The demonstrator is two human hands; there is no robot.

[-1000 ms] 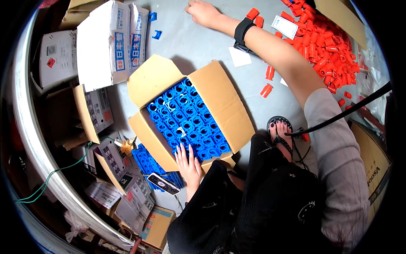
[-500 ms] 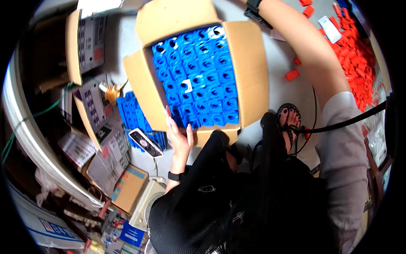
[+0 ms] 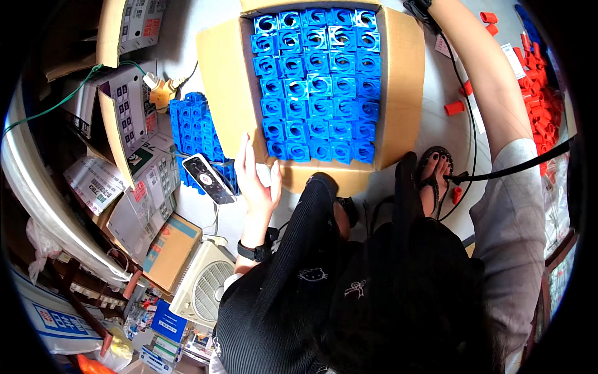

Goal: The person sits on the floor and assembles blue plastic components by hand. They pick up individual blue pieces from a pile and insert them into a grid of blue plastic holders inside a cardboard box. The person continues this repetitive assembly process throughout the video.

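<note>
An open cardboard box [image 3: 402,93] stands before me with its flaps folded out. Rows of blue plastic square pieces with round holes [image 3: 321,84] fill what I see of it. My left hand [image 3: 258,184] is at the box's near left corner, fingers stretched and thumb apart, holding nothing I can make out; whether it touches the cardboard I cannot tell. My right arm [image 3: 486,81] reaches forward along the box's right side. Its black wristband [image 3: 418,9] shows at the top edge, and the hand itself lies out of view.
Left of the box, a phone [image 3: 210,179] leans by stacked blue pieces [image 3: 193,124]. A beige fan [image 3: 208,283] and printed cartons [image 3: 134,143] stand further left. Red plastic pieces [image 3: 541,109] are heaped at right. A black cable [image 3: 470,143] runs near my sandalled foot [image 3: 434,177].
The box now sits further up and right in the view, and looks squarer to me. My left hand's fingers, earlier against its near left corner, now point upward beside it.
</note>
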